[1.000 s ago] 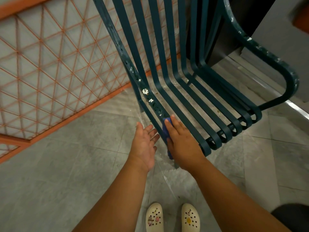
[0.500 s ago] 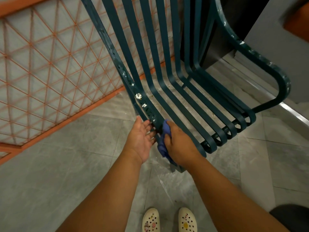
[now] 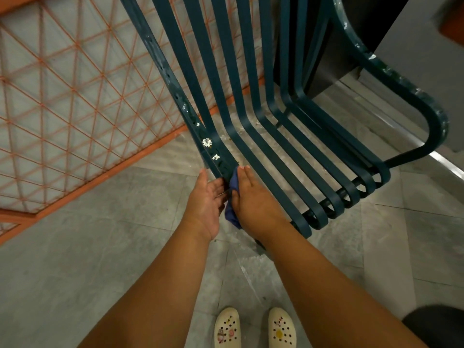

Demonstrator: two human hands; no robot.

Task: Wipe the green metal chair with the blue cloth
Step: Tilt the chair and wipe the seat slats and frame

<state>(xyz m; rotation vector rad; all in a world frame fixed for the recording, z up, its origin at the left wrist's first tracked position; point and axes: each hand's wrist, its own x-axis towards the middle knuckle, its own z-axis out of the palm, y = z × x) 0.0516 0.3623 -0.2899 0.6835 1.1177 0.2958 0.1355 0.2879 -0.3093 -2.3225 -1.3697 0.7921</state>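
Now the blue cloth [image 3: 232, 197] is between the two hands, pressed against the outer left slat of the green metal chair [image 3: 276, 146], near the place where the seat bends up into the back. The right hand [image 3: 253, 202] lies over the cloth with its fingers almost straight and flat on it, so this grip is a press, not a closed fist; most of the cloth is hidden under the palm. The left hand [image 3: 207, 199] is beside it, fingers relaxed and touching the edge of the same slat, holding nothing. Higher on this slat there are white spots [image 3: 207, 142], not yet wiped, and more pale marks are on the armrest [image 3: 401, 81] at the far side. The chair stands on a grey tiled floor [image 3: 75, 247], with an orange mesh fence [image 3: 62, 96] behind it. I think the cloth can slip out from under the flat palm if the stroke goes up too fast, and the dried spots may stay if the pressure is too light.
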